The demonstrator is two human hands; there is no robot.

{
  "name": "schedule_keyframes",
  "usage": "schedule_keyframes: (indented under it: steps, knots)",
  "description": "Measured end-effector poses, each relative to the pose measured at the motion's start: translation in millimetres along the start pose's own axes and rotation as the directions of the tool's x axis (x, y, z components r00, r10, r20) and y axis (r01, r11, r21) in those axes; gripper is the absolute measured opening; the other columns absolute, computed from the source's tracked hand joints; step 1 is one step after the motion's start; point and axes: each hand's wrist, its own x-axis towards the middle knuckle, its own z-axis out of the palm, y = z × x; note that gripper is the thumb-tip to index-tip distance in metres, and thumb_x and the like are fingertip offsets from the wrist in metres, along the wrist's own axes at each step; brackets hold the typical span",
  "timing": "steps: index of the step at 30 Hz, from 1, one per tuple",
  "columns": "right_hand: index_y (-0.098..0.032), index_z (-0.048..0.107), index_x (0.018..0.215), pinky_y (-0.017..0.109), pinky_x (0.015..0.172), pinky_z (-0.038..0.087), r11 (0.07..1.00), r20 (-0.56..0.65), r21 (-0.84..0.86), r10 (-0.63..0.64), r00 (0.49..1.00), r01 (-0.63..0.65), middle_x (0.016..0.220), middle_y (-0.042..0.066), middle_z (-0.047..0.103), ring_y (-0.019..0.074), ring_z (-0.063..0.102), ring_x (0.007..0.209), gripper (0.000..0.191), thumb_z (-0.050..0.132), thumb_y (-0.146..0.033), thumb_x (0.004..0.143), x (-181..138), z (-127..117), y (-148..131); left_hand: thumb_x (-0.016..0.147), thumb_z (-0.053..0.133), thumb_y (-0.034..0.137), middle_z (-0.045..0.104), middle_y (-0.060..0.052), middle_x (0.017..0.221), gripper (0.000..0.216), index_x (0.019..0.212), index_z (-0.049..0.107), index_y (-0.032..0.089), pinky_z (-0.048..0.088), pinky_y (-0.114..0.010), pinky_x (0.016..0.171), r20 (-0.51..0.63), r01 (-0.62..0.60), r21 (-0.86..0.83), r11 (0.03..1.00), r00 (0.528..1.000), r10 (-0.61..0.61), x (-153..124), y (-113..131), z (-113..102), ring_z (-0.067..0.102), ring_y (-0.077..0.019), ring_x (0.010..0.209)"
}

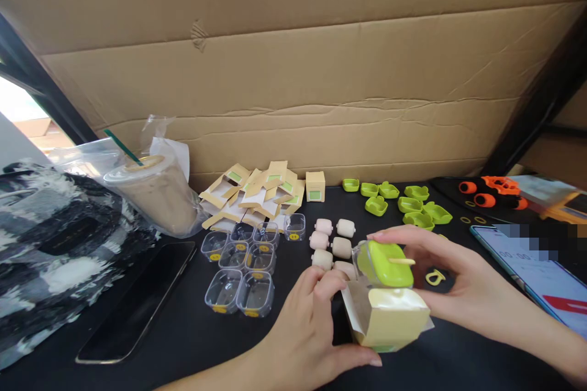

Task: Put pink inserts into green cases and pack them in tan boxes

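My right hand (463,284) pinches a small clear case with a lime green lid (384,263) just above the open top of a little pale yellow paper box (389,317). My left hand (312,327) steadies that box from the left, thumb under its lower edge and fingers curled at its flap. Both hands are closed on these items near the front of the black table (183,330).
Several clear plastic cases (243,263), pale pink rollers (332,238), flat folded cartons (254,192) and green lids (403,201) lie behind. An iced drink in a bag (156,192), a dark phone (137,302), a lit phone (536,272) and orange parts (490,189) flank them. A cardboard wall stands behind.
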Motion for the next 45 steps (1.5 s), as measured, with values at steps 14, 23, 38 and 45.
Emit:
schedule_keyframes:
  steps: [14,23,38,45]
  knots:
    - [-0.028,0.061,0.119,0.037,0.100,0.044,0.992,0.377,-0.118,0.079,0.923,-0.037,0.129,0.005,0.057,0.0261,0.053,0.121,0.038,0.063,-0.043,0.084,-4.7,2.7,-9.4,0.086,0.061,0.039,0.060,-0.014,0.115,0.062,0.132,0.026,0.017,0.048,-0.050,0.095,0.075,-0.056,0.076,0.996,0.996,0.050,6.7,5.4,-7.4,0.058,-0.0268,0.106]
    - [-0.032,0.051,0.122,0.032,0.093,0.049,0.988,0.383,-0.063,0.153,0.911,-0.139,0.123,0.003,0.055,0.0217,0.057,0.110,0.040,0.064,-0.042,0.086,-6.5,-8.8,-6.3,0.086,0.059,0.043,0.061,-0.013,0.108,0.047,0.120,0.037,0.019,0.052,-0.046,0.088,0.098,-0.087,0.133,0.987,0.992,0.074,8.4,4.3,-9.1,0.060,-0.0254,0.099]
    - [-0.033,0.069,0.111,0.031,0.080,0.052,0.991,0.260,-0.091,-0.072,0.963,0.098,0.099,0.005,0.066,0.0223,0.064,0.093,0.030,0.055,-0.049,0.089,-5.8,-7.3,-0.2,0.086,0.060,0.034,0.060,-0.015,0.116,0.042,0.121,0.045,0.017,0.052,-0.043,0.090,0.134,-0.070,0.054,0.996,0.989,0.063,7.1,8.7,-13.8,0.059,-0.0268,0.107]
    - [-0.027,0.070,0.108,0.030,0.082,0.049,0.999,0.266,0.013,0.048,0.963,-0.053,0.098,0.004,0.063,0.0191,0.061,0.093,0.028,0.051,-0.042,0.094,1.9,8.7,6.2,0.088,0.057,0.043,0.063,-0.013,0.109,0.059,0.132,0.027,0.017,0.055,-0.043,0.083,0.016,-0.024,0.011,1.000,1.000,0.024,5.8,7.7,-9.4,0.062,-0.0270,0.099]
